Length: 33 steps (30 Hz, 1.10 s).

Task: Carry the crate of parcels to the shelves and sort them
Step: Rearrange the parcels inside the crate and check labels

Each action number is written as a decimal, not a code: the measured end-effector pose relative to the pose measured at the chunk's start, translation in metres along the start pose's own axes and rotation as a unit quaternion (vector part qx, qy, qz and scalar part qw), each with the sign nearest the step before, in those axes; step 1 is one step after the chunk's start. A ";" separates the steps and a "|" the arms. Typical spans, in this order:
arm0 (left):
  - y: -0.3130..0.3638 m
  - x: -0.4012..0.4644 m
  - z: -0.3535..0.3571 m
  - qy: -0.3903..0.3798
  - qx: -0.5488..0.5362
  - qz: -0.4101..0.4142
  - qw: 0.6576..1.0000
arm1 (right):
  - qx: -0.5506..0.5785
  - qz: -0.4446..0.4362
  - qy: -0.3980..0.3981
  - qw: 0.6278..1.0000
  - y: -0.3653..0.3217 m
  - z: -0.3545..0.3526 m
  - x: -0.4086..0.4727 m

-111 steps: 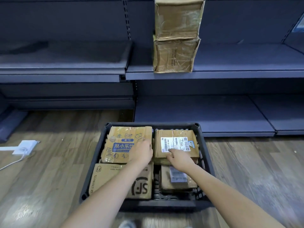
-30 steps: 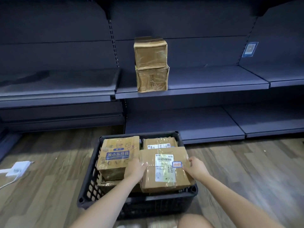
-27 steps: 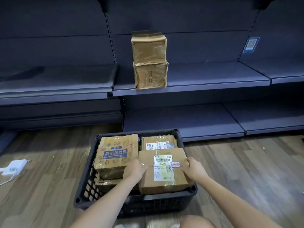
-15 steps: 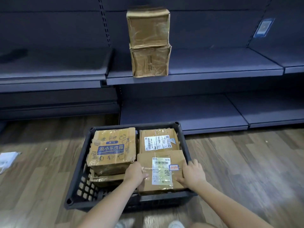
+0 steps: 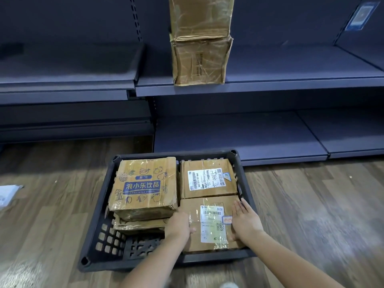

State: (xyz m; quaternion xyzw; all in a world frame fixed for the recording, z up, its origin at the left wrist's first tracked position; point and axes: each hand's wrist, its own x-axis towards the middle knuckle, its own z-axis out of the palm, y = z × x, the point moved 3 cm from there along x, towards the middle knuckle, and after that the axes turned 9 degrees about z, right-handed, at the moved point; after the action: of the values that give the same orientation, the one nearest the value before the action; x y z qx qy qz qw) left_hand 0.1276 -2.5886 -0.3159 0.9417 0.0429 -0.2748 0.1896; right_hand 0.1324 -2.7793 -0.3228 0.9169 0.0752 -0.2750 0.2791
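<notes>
- Left hand (image 5: 180,225) grips left edge of near brown cardboard parcel with white label (image 5: 209,223); right hand (image 5: 245,220) lies flat on its right side, fingers straight.
- Parcel sits in near-right corner of black plastic lattice crate (image 5: 108,244) on wood-look floor (image 5: 311,215).
- Behind it: labelled brown box (image 5: 207,178); left: blue-banner drinks carton (image 5: 145,186) atop another box.
- Far: two stacked worn taped cartons (image 5: 200,40) on dark grey metal shelf (image 5: 291,84).
</notes>
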 end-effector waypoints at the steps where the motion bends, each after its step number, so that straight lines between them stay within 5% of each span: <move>1: -0.001 -0.001 0.000 -0.003 0.004 0.001 1.000 | 0.005 0.002 0.002 1.000 0.000 -0.002 -0.002; 5: -0.003 -0.009 -0.018 -0.003 0.055 0.027 0.998 | 0.043 0.025 -0.021 0.999 -0.005 -0.018 -0.006; 10: -0.024 -0.023 -0.086 0.157 -0.005 0.027 0.987 | 0.140 0.043 0.040 0.988 -0.020 -0.070 -0.006; 14: -0.075 -0.030 -0.125 0.285 -0.042 -0.049 0.956 | 0.390 0.027 0.050 0.919 -0.040 -0.121 -0.003; 17: -0.114 -0.030 -0.126 0.292 -0.002 -0.108 0.950 | 0.535 -0.001 0.011 0.845 -0.060 -0.150 0.002; 24: -0.146 -0.011 -0.116 0.200 -0.131 -0.124 0.963 | 0.679 -0.007 -0.067 0.731 -0.094 -0.164 0.016; 33: -0.111 -0.047 -0.172 0.348 -0.331 -0.067 0.875 | 0.782 -0.028 -0.023 0.622 -0.068 -0.184 -0.013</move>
State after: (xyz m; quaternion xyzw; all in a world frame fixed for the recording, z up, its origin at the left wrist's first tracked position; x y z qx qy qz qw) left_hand 0.1538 -2.4197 -0.1937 0.8536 0.2575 0.0890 0.4440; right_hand 0.1866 -2.6207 -0.2200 0.7802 -0.1493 -0.2584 -0.5498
